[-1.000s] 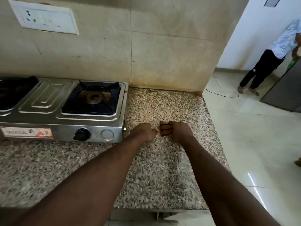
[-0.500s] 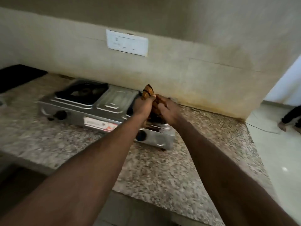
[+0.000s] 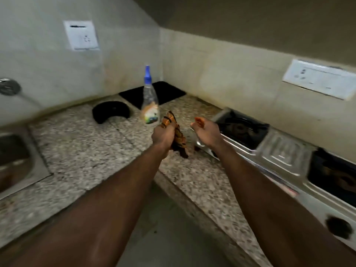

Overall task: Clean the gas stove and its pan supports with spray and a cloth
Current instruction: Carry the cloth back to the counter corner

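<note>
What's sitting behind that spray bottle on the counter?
A flat black mat lies behind the spray bottle, in the corner of the counter. The bottle hides the mat's middle, so anything lying there cannot be seen.

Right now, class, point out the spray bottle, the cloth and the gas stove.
spray bottle [image 3: 149, 99]: head view, clear body.
cloth [image 3: 169, 120]: head view, striped upper corner.
gas stove [image 3: 282, 151]: head view, ribbed steel panel between burners.
</note>
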